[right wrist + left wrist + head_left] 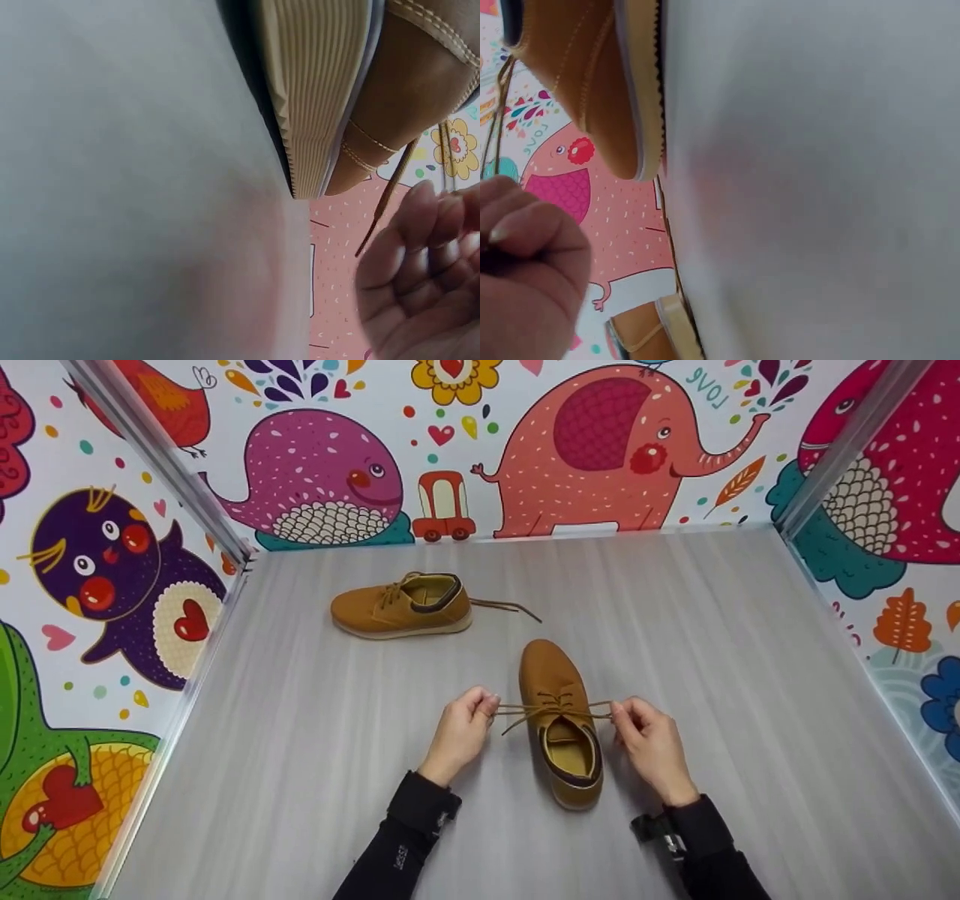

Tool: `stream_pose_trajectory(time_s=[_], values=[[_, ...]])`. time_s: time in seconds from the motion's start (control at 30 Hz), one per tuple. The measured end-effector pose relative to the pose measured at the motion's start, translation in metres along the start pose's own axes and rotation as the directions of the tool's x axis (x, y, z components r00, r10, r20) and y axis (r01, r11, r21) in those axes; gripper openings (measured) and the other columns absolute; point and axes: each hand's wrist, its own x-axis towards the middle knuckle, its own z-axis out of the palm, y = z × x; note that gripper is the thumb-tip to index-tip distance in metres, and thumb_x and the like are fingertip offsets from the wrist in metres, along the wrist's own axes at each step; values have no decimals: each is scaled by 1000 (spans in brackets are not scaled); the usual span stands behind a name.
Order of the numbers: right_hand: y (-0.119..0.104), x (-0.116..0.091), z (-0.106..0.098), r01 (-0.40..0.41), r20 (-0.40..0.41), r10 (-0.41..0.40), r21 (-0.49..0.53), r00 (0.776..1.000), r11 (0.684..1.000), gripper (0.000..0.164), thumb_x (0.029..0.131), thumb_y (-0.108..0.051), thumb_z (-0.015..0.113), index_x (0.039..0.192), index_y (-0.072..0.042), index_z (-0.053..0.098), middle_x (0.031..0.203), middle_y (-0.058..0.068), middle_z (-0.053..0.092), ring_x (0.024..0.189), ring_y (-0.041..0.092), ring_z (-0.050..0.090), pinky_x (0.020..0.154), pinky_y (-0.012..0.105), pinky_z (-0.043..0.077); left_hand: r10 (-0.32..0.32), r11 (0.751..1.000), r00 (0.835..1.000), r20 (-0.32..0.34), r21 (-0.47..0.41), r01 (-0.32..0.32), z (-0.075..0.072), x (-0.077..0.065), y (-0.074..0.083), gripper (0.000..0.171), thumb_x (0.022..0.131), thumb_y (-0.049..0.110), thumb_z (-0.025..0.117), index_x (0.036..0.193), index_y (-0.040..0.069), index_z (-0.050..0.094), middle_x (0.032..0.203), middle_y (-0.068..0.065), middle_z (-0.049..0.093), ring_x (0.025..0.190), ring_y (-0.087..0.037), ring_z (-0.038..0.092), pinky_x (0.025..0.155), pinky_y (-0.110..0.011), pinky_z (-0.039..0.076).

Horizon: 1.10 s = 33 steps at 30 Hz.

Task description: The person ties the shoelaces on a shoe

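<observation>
Brown lace-up shoe (561, 727) at lower centre of frame, upright, toe toward top. Its laces (559, 710) cross over the front of the opening and are drawn out sideways; one loose end hangs at left. Left hand (461, 731): fingers pinching lace strands, left of shoe. Right hand (654, 744): pinching strands, right of shoe. Matching shoe (375, 611) upper left of centre, toe left, lace trailing right. Grey wood-grain surface (300, 735) beneath; cartoon-animal panels (600, 450) along top and sides.
</observation>
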Motion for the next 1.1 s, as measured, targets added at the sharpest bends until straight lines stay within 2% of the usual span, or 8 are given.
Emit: stream_pose_trajectory(time_s=[0.07,0.23,0.4,0.6,0.7,0.8,0.87,1.1], values=[[-1,1,-1,10,22,-11,22,1000,1000,24,100,-17,60,80,-5,64,58,4,55,50,20,51,46,24,40,14,998,999,40,54,-16,-2,1,0,24,103,18,56,82,8,60,65,8,47,59,-8,43,56,-24,36],[-3,1,-4,-50,105,46,35,993,998,26,101,-19,60,82,-2,65,60,2,55,52,18,51,48,26,41,-2,984,985,173,174,-28,-3,6,3,28,103,31,55,81,15,63,68,11,50,62,-8,46,59,-26,39],[-6,3,-4,-64,147,61,15,987,998,28,102,-23,58,84,-3,65,62,1,55,54,17,50,51,27,41,15,981,964,265,182,-66,-3,7,8,30,103,32,56,78,15,61,67,10,48,60,-8,43,58,-25,36],[-8,5,-7,-84,149,82,12,985,996,27,103,-22,56,85,-5,66,62,2,56,54,17,50,51,27,42,-29,987,921,387,159,-36,-1,3,6,31,104,34,52,80,18,63,72,10,54,64,-6,48,60,-24,40],[-7,6,-7,-82,143,83,-10,986,997,26,103,-18,56,80,-8,63,62,2,55,55,17,51,51,27,42,-5,989,935,354,139,-47,-2,1,4,34,105,30,51,75,15,57,68,9,49,61,-8,45,58,-24,37],[-7,5,-6,-64,130,70,-50,989,997,28,102,-14,57,74,-11,58,62,0,53,54,15,50,51,27,41,47,986,963,267,145,-88,-4,-1,1,36,105,25,51,71,13,49,63,9,39,56,-8,39,55,-24,33],[-7,4,-6,-50,121,60,-82,991,995,29,101,-11,58,72,-14,55,60,-2,52,53,14,49,50,26,41,77,979,974,213,168,-114,-6,-2,0,37,105,22,52,70,13,45,61,10,34,54,-7,35,53,-23,30],[-4,1,-5,34,92,-17,-190,996,981,33,98,-6,61,68,-18,52,58,-9,45,52,10,44,49,24,36,117,950,987,109,276,-144,-9,-8,-3,38,103,17,55,68,13,42,61,11,31,53,-6,31,51,-23,27]])
